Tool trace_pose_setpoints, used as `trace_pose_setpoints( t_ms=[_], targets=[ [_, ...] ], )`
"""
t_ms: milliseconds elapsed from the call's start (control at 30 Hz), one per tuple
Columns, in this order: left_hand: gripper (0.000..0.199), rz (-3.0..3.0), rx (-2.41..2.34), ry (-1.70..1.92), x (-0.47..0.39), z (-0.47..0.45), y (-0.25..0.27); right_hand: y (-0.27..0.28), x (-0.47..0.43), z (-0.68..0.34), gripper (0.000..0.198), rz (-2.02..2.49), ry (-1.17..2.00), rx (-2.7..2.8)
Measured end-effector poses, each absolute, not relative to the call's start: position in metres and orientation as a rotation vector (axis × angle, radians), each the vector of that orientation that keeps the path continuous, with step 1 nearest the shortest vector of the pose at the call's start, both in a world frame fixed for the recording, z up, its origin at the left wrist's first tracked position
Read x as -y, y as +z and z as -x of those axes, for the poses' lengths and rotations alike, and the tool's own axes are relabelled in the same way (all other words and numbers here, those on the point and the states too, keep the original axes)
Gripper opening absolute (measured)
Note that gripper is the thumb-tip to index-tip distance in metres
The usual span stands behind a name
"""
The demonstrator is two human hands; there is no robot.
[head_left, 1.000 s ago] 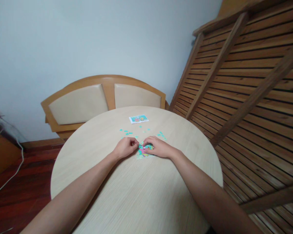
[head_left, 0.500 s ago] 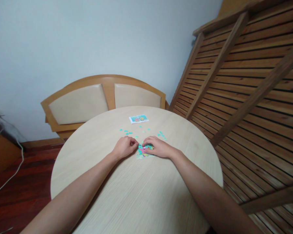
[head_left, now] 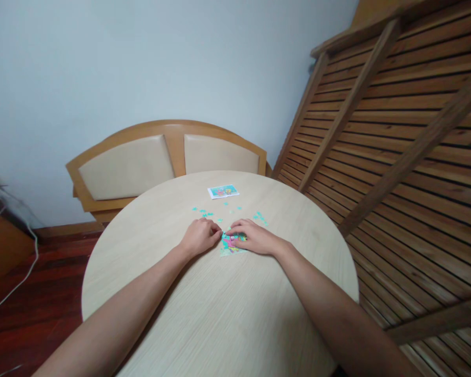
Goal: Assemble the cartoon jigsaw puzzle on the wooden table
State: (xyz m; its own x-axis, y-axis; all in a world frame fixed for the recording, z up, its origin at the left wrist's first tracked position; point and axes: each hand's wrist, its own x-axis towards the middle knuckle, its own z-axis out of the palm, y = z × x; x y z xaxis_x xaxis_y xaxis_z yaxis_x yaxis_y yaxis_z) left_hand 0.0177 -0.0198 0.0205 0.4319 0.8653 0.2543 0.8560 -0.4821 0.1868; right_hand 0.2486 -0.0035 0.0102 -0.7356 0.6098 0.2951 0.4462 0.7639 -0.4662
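Note:
A partly assembled jigsaw puzzle, teal with pink and yellow, lies on the round table in front of me. At its upper left corner my left hand is closed, thumb and forefinger pinching a small teal puzzle piece, mostly hidden by the fingertips. My right hand rests over the puzzle's right side, fingers stretched and apart from the thumb, covering part of the picture. Its forefinger reaches toward the left fingertips. Loose teal puzzle pieces lie beyond both hands, a group at left and another at right.
A reference picture card lies toward the far side of the pale round table. Behind it stands a padded wooden headboard against the wall. Wooden slatted panels lean at right. A white cable hangs at left.
The fingertips of both hands have shifted slightly at the puzzle's upper left corner, the right forefinger reaching a little further left. The loose pieces and the card stay where they were.

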Motion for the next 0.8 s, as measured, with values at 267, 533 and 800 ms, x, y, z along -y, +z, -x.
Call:
trace_pose_setpoints(
  t_ms=[267, 533, 800],
  targets=[
    [0.027, -2.629, -1.576, 0.520, 0.0179, -0.0167, 0.0179, 0.0104, 0.0037, -0.2492, 0.034, 0.814, 0.506, 2.534],
    [0.025, -2.617, -1.519, 0.557, 0.0188, -0.0170, 0.0182, 0.0091, 0.0037, -0.2476, 0.033, 0.824, 0.522, 2.503],
    [0.025, -2.649, -1.446, 0.547, 0.0176, -0.0148, 0.0167, 0.0095, 0.0036, -0.2468, 0.030, 0.809, 0.526, 2.482]
  ],
)
